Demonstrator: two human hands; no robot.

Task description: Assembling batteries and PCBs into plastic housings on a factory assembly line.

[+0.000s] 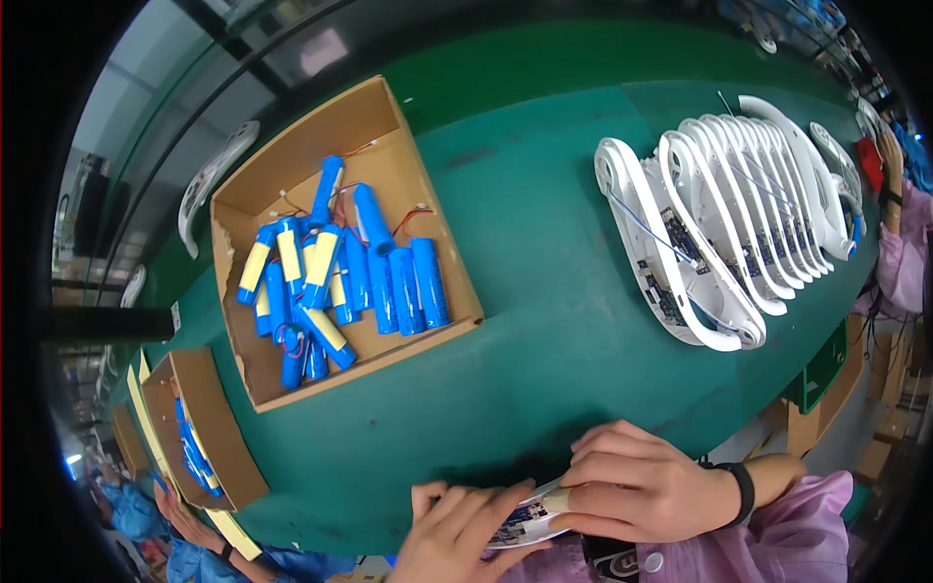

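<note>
At the near table edge, a white plastic shell with a circuit board (525, 523) is held between both hands. My left hand (462, 534) grips its left end, with the thumb below and the fingers curled over the top. My right hand (641, 491) closes on the other end, its fingertips pressing at the board; a pale cover wraps one fingertip. The fingers hide much of the shell. Ahead to the right, a row of similar white curved shells (724, 194) stands on edge, with circuit boards and thin wires inside.
A cardboard box (364, 377) on the green table (525, 389) holds several blue battery packs (403, 290), some with yellow pads. Left of it stands a smaller box (233, 457) with more packs, near a co-worker's hand (190, 523). Another co-worker's hand (889, 155) shows far right.
</note>
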